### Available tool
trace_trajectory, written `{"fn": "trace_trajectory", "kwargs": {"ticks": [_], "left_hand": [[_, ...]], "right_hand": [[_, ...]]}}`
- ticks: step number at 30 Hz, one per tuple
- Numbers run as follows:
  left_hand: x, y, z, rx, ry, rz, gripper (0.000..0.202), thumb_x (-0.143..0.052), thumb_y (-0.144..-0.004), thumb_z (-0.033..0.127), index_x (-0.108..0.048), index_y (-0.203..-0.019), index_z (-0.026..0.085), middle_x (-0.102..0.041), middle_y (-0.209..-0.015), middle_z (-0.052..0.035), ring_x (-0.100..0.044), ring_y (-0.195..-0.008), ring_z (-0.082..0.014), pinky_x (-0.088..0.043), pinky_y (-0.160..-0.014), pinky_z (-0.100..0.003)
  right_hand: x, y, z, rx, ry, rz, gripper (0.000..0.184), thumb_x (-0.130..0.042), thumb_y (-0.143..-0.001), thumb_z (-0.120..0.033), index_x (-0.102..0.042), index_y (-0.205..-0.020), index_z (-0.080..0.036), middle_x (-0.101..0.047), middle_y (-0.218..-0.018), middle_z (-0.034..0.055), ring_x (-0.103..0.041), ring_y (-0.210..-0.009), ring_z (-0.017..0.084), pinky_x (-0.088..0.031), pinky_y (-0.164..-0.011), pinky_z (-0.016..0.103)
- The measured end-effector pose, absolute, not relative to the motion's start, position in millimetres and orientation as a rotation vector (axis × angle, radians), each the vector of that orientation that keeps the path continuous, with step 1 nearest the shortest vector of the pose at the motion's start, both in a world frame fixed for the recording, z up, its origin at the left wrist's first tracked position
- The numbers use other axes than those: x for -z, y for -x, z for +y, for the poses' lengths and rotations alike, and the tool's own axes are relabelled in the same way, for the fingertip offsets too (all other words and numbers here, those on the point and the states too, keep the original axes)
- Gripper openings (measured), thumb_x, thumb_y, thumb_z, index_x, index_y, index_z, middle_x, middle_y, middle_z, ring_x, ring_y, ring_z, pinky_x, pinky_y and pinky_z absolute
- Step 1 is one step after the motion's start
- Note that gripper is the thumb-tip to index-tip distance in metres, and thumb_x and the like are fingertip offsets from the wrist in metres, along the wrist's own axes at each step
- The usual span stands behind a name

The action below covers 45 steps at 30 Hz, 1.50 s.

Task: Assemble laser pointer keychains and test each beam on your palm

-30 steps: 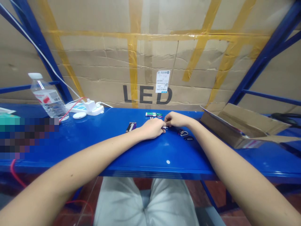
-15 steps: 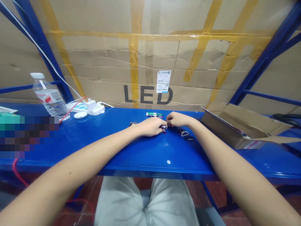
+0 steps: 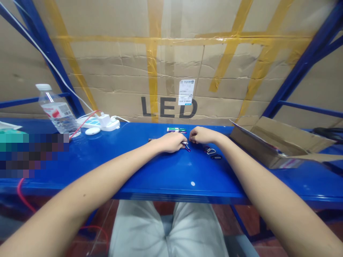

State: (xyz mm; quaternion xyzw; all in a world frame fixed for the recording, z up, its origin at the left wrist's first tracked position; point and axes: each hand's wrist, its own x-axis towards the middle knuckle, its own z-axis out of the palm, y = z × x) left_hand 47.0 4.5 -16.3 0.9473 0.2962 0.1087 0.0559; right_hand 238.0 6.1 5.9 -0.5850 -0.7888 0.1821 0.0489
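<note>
My left hand [image 3: 174, 142] is closed over a small purple and silver carabiner [image 3: 188, 149], whose end pokes out under the fingers. Just to its right, my right hand [image 3: 200, 135] is curled with fingertips together, and whatever lies in them is too small to make out. Near the right wrist a silver carabiner [image 3: 211, 151] and a dark carabiner [image 3: 215, 157] lie on the blue table [image 3: 160, 175]. Behind the left hand sit several shiny green and purple slim pieces [image 3: 176, 130] side by side. A small item [image 3: 151, 139] is partly hidden by the left wrist.
An open cardboard box [image 3: 276, 142] stands at the right. On the left are a water bottle [image 3: 57, 110], a power strip [image 3: 108, 124] with cables and a round white case [image 3: 92, 131]. A large carton [image 3: 115, 78] rises behind the table, between blue metal posts.
My left hand has shifted slightly left, away from the right hand, showing more of the carabiner's silver part. The right hand stays nearly in place.
</note>
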Motion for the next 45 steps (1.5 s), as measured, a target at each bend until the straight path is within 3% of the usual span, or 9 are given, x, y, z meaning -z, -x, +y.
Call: {"fn": "trace_trajectory", "kwargs": {"ticks": [7,11,16,22,28,38,42,45], "left_hand": [[6.5,-51.2,0.8,-0.215,-2.719,1.044,0.010,-0.069,-0.082,0.027,-0.067,-0.084,0.017,-0.069,-0.080,-0.0041,-0.060,-0.072,-0.0182,-0.036,-0.060,-0.026],[9.6,-46.7,5.4,-0.445,-2.656,1.110,0.015,-0.069,-0.081,0.029,-0.067,-0.076,0.016,-0.067,-0.071,-0.0027,-0.055,-0.064,-0.0159,-0.032,-0.058,-0.026],[9.3,-41.2,8.4,-0.804,-2.586,1.058,0.009,-0.064,-0.080,0.018,-0.064,-0.071,0.017,-0.068,-0.072,-0.0012,-0.057,-0.068,-0.0143,-0.033,-0.061,-0.025],[4.0,-42.3,2.9,-0.904,-2.449,1.128,0.013,-0.058,-0.081,0.011,-0.054,-0.070,0.018,-0.068,-0.069,-0.0009,-0.061,-0.067,-0.0144,-0.038,-0.063,-0.025],[8.5,-44.2,6.5,-0.923,-2.272,1.130,0.022,-0.060,-0.086,0.019,-0.045,-0.069,0.019,-0.066,-0.065,0.0007,-0.059,-0.056,-0.0124,-0.041,-0.056,-0.024],[9.0,-44.2,8.0,-0.928,-2.181,1.116,0.022,-0.062,-0.085,0.019,-0.045,-0.071,0.019,-0.062,-0.065,0.0021,-0.059,-0.057,-0.0122,-0.043,-0.056,-0.025],[7.1,-41.4,8.9,-0.931,-2.231,1.115,0.024,-0.066,-0.084,0.033,-0.047,-0.085,0.019,-0.063,-0.079,-0.0005,-0.058,-0.063,-0.0131,-0.043,-0.059,-0.027],[2.3,-36.7,11.0,-0.902,-2.247,1.155,0.023,-0.057,-0.090,0.037,-0.044,-0.099,0.020,-0.063,-0.088,-0.0031,-0.057,-0.068,-0.0139,-0.042,-0.062,-0.028]], "right_hand": [[-8.1,-241.3,5.2,-0.756,1.642,-2.409,0.022,-0.055,-0.070,-0.005,-0.072,-0.081,-0.013,-0.073,-0.080,0.0074,-0.065,-0.073,0.018,-0.047,-0.063,0.024],[-10.9,-242.4,-1.6,-1.191,1.401,-2.301,0.013,-0.059,-0.077,-0.017,-0.072,-0.079,-0.015,-0.075,-0.085,0.0084,-0.067,-0.076,0.018,-0.047,-0.060,0.024],[-4.7,-239.0,-1.8,-1.587,1.123,-1.900,0.013,-0.069,-0.079,-0.026,-0.067,-0.080,-0.013,-0.073,-0.084,0.0115,-0.065,-0.072,0.015,-0.048,-0.060,0.024],[-0.7,-231.2,1.0,-1.379,1.041,-1.781,0.005,-0.065,-0.081,-0.017,-0.061,-0.078,-0.015,-0.067,-0.073,0.0053,-0.061,-0.063,0.012,-0.047,-0.056,0.023],[-0.5,-221.6,0.6,-1.056,1.090,-1.858,0.017,-0.052,-0.083,-0.007,-0.053,-0.069,-0.018,-0.052,-0.053,-0.0036,-0.049,-0.043,0.008,-0.041,-0.046,0.023],[4.9,-221.7,4.9,-0.814,1.152,-1.983,0.012,-0.053,-0.083,-0.015,-0.048,-0.073,-0.020,-0.052,-0.055,-0.0046,-0.049,-0.044,0.010,-0.038,-0.046,0.023],[1.8,-223.9,3.4,-0.707,1.223,-2.012,0.010,-0.053,-0.084,-0.019,-0.047,-0.077,-0.021,-0.051,-0.056,-0.0047,-0.051,-0.048,0.011,-0.038,-0.048,0.024],[-0.3,-225.4,3.0,-0.646,1.229,-2.026,0.010,-0.051,-0.085,-0.020,-0.045,-0.077,-0.021,-0.050,-0.056,-0.0044,-0.049,-0.050,0.012,-0.036,-0.051,0.025]]}}
